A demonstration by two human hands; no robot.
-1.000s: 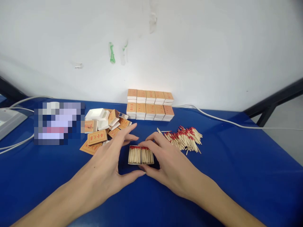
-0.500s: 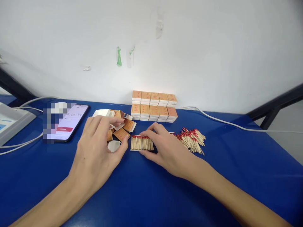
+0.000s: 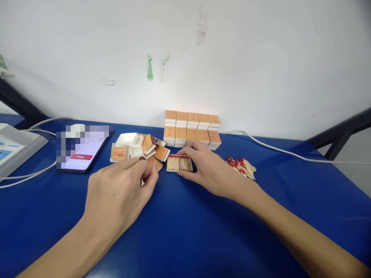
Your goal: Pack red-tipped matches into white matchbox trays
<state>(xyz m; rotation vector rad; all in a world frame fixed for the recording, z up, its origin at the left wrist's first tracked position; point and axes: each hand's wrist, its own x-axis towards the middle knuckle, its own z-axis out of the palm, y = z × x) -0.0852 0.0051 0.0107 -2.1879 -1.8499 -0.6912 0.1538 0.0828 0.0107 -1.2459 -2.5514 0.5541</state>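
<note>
Two white matchbox trays filled with red-tipped matches lie side by side, the left tray (image 3: 173, 163) touching the right tray (image 3: 185, 163). My right hand (image 3: 211, 168) spans the right tray, thumb at its near edge and fingers at its far edge. To the left, my left hand (image 3: 118, 189) is closed at the front of a pile of matchbox parts, thumb and fingers curled together. Whatever those fingers hold is hidden. Beside the thumb lies an orange matchbox sleeve (image 3: 156, 164), and a white tray (image 3: 127, 139) rests on the pile.
Rows of stacked orange matchboxes (image 3: 181, 133) stand against the wall. Loose matches (image 3: 242, 168) lie to the right of my right hand. A phone (image 3: 84, 154), white cables (image 3: 269, 148) and a white device (image 3: 23, 148) are also on the blue table (image 3: 185, 231).
My left hand has lowered and its fingers have closed from a wide spread, uncovering more of the pile. My right hand stays at the right tray. The view has shifted slightly.
</note>
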